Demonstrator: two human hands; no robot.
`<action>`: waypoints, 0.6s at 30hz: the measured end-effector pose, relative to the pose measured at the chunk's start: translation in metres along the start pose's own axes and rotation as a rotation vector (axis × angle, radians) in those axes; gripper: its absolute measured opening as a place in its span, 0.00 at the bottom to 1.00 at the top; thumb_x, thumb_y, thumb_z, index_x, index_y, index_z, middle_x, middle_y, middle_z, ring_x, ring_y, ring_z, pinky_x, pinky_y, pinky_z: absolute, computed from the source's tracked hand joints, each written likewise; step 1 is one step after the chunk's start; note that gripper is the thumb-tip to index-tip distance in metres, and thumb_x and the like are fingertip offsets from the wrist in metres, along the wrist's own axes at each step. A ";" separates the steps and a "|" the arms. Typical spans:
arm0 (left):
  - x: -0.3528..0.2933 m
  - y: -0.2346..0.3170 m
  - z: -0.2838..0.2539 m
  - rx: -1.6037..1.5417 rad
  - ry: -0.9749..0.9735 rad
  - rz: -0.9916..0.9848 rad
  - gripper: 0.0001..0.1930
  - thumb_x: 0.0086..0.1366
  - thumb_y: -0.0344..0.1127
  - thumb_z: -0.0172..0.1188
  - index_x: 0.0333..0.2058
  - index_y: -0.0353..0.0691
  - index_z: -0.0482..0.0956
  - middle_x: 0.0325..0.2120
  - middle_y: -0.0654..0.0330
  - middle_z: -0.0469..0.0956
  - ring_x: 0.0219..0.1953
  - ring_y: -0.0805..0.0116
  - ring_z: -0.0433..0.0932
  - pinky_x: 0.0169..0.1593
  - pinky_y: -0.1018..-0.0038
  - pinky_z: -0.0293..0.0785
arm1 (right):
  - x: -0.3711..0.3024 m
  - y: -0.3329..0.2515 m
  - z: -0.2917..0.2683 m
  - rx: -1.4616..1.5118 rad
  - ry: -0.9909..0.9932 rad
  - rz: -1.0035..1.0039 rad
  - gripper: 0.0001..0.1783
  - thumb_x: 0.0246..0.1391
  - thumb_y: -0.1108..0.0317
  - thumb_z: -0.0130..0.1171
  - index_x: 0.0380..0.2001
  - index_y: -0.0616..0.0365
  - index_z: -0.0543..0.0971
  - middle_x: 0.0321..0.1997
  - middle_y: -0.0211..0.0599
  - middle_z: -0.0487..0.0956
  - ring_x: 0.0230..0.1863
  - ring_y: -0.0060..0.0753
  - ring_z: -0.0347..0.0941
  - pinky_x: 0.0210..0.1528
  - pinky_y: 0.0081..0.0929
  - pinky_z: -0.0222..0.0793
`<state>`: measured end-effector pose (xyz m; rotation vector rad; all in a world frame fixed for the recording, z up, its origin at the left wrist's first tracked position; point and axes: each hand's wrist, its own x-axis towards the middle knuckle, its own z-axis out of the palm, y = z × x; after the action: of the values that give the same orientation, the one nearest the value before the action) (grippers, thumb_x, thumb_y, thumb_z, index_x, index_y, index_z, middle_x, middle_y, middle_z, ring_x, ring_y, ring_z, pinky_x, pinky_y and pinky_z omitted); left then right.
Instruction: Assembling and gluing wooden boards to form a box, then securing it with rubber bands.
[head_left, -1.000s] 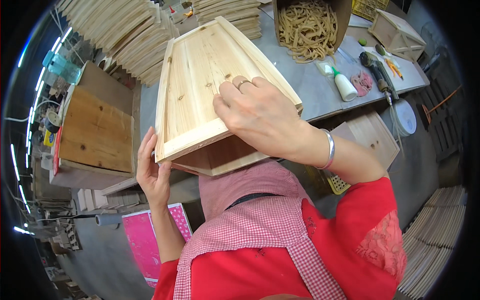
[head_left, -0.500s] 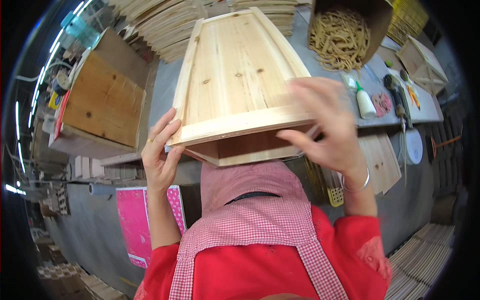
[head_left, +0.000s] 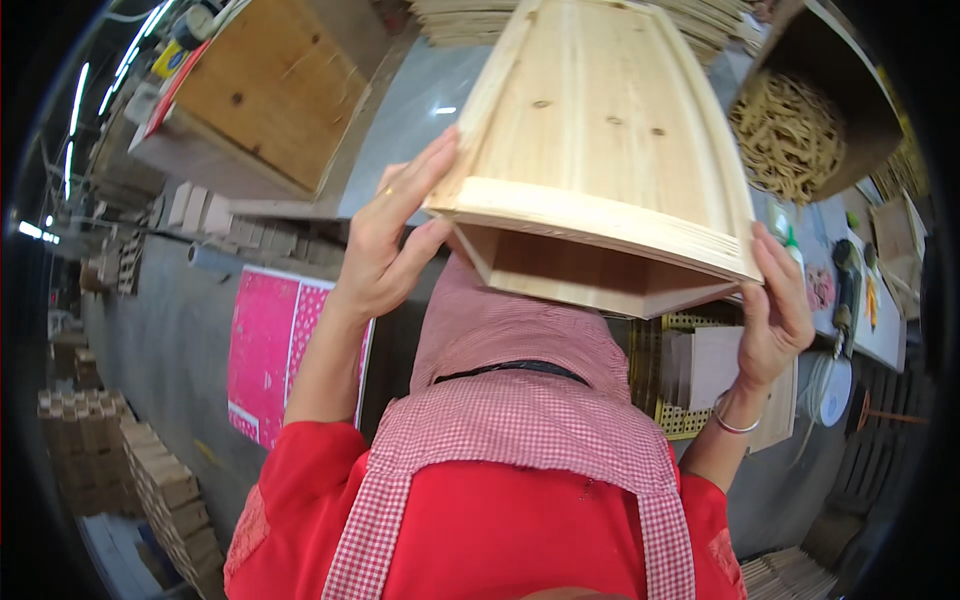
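A pale wooden box with an open near end lies before me, its knotty top panel framed by raised strips. My left hand grips its near left corner, thumb below and fingers along the side. At the near right corner my right hand holds the box the same way, fingers on the outer side. The inside shows bare wood, and the far end runs out of the top of the view.
A brown wooden case stands to the left. On the right are a carton of tan strips, a pink clump and a dark tool. Below sit a yellow crate and a pink patterned board. Stacked wooden pieces are at lower left.
My right hand, blurred and lifted off the edge before, now grips the box's right corner. The view has shifted, so the box appears further right and tilted.
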<state>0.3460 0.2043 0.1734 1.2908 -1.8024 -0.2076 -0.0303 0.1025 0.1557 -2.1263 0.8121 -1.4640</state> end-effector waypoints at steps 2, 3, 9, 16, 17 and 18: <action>0.002 -0.005 -0.001 0.007 -0.012 0.036 0.26 0.61 0.29 0.60 0.60 0.35 0.72 0.61 0.48 0.71 0.59 0.52 0.73 0.61 0.66 0.64 | 0.002 0.004 -0.003 0.005 -0.012 -0.028 0.17 0.54 0.77 0.63 0.49 0.66 0.81 0.55 0.52 0.79 0.57 0.43 0.74 0.62 0.35 0.67; 0.003 -0.009 -0.003 -0.015 -0.026 0.056 0.25 0.62 0.30 0.60 0.59 0.36 0.74 0.60 0.49 0.72 0.59 0.53 0.73 0.62 0.65 0.64 | 0.001 0.006 -0.004 0.001 -0.019 -0.040 0.17 0.54 0.77 0.63 0.49 0.66 0.81 0.55 0.52 0.79 0.57 0.43 0.74 0.61 0.35 0.67; 0.008 -0.014 -0.009 -0.112 -0.032 0.101 0.23 0.61 0.27 0.64 0.56 0.38 0.78 0.58 0.51 0.74 0.59 0.60 0.73 0.62 0.69 0.68 | 0.006 0.007 -0.005 -0.134 -0.035 -0.122 0.16 0.56 0.78 0.61 0.48 0.65 0.82 0.54 0.49 0.80 0.56 0.40 0.75 0.61 0.33 0.68; -0.007 -0.015 0.010 -0.130 0.048 0.036 0.23 0.68 0.25 0.55 0.62 0.33 0.70 0.63 0.52 0.69 0.63 0.64 0.69 0.62 0.73 0.66 | 0.005 0.020 0.009 0.157 -0.003 -0.105 0.17 0.58 0.75 0.63 0.50 0.64 0.80 0.57 0.50 0.78 0.60 0.39 0.73 0.60 0.30 0.70; -0.007 -0.016 0.012 -0.142 0.070 0.022 0.24 0.68 0.25 0.55 0.62 0.33 0.69 0.63 0.52 0.69 0.64 0.63 0.68 0.62 0.73 0.65 | 0.004 0.023 0.008 0.147 -0.002 -0.101 0.17 0.58 0.75 0.63 0.50 0.64 0.80 0.57 0.50 0.78 0.60 0.39 0.73 0.60 0.30 0.70; -0.005 -0.020 0.013 -0.175 0.078 0.058 0.23 0.68 0.26 0.56 0.61 0.33 0.70 0.63 0.50 0.68 0.64 0.62 0.67 0.63 0.71 0.65 | 0.004 0.023 0.009 0.155 0.018 -0.125 0.17 0.58 0.74 0.63 0.50 0.64 0.80 0.57 0.51 0.78 0.60 0.39 0.73 0.61 0.30 0.69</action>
<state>0.3499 0.1949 0.1516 1.1077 -1.7127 -0.2728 -0.0254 0.0827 0.1403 -2.0825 0.5607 -1.5574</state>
